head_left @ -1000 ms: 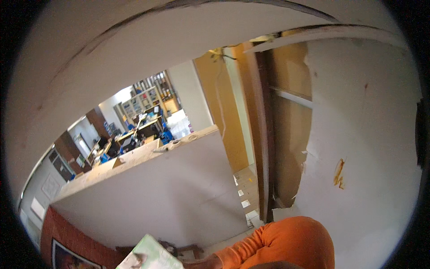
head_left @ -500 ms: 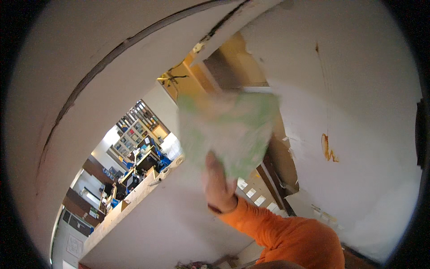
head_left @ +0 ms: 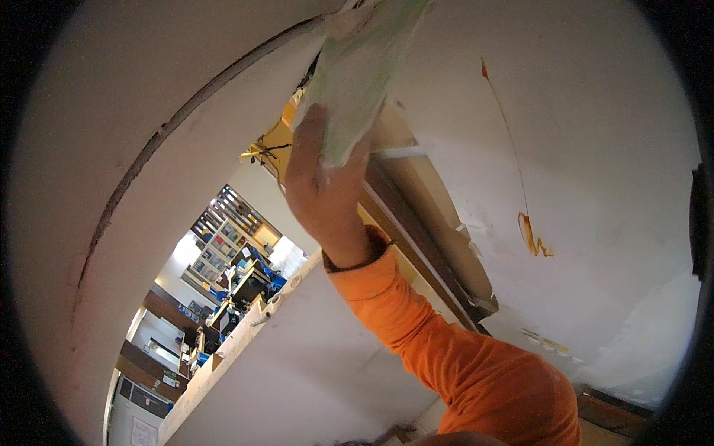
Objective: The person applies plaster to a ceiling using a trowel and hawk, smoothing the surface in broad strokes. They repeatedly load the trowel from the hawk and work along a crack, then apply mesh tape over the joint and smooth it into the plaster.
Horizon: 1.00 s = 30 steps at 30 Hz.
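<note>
Right side of view: big off-white wall [head_left: 595,163], uneven finish, lighter patch low down near the rim. Upper left: off-white panel [head_left: 97,134], nearly as big, curved by the lens. Bottom centre: low off-white wall [head_left: 312,364], plain face.

Next size down: orange sleeve [head_left: 476,364], person's right arm, in from lower right, reaching up and left across the middle. Behind it, brown recess [head_left: 431,201] with a ragged torn edge against the big wall; dark brown post [head_left: 416,238] alongside, running diagonally. Wooden ledge [head_left: 223,363] caps the low wall.

Sheet [head_left: 353,82]: flat, pale green, whitish smears all over. Sits top centre, tilted, upper end cut off by the frame edge, covering part of the joint there. Contact with wall or panel: can't tell.

Right hand [head_left: 327,201]: clamped on the sheet's lower end, thumb on the left, other fingers along the right, partly hidden. Just below the sheet's middle, well above the ledge. Left hand out of frame.

Dark groove [head_left: 134,172]: long but thin, arcs over the panel up to the sheet's top. Past the ledge, a room with a glass-front cabinet [head_left: 223,256].

Small stuff: rust-brown streak [head_left: 529,236] on the big wall, yellow and black wires [head_left: 256,154] left of the hand, pale roll [head_left: 296,281] on the ledge.
</note>
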Available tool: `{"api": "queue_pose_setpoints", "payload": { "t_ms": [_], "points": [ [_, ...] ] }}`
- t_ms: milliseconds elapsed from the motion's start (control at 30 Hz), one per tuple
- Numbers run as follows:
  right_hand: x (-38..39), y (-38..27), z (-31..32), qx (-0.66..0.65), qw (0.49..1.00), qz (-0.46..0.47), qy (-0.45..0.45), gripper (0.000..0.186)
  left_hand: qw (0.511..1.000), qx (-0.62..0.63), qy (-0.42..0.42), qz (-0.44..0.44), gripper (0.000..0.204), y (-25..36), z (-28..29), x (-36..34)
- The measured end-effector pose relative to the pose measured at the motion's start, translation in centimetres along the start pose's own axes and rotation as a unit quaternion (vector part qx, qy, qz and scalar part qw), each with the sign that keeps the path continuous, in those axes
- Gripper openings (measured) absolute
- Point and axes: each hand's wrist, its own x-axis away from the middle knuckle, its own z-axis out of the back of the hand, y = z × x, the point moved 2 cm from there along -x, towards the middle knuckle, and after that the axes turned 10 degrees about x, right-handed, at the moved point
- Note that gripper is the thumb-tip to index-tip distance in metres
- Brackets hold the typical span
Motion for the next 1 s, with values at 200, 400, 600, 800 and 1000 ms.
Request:
{"api": "queue_pose_setpoints", "payload": {
  "t_ms": [200,400,600,800,1000],
  "points": [
    [-0.4,-1.9,-3.6,-0.027,0.992,0.119,0.027,0.108,0.999,0.027,-0.042,0.013,0.035,-4.9,1.3,-2.7],
    [1.2,-1.1,-7.9,-0.069,0.98,0.169,0.076,0.091,0.998,0.044,-0.036,-0.004,0.036,-5.3,1.1,-3.4],
    [6.2,0.1,-5.1,-0.049,0.986,0.141,-0.078,0.081,0.995,0.08,-0.053,-0.013,0.036,-6.4,-1.0,-4.2],
    [3.7,-0.7,-0.4,-0.181,0.965,-0.165,-0.089,0.067,0.992,0.021,-0.116,0.04,0.031,-7.3,-4.7,-2.8],
    [-1.4,-0.4,1.2,-0.115,0.991,-0.045,-0.056,0.064,0.983,-0.09,-0.144,-0.069,0.03,-7.0,-5.9,-3.0]
  ]
}}
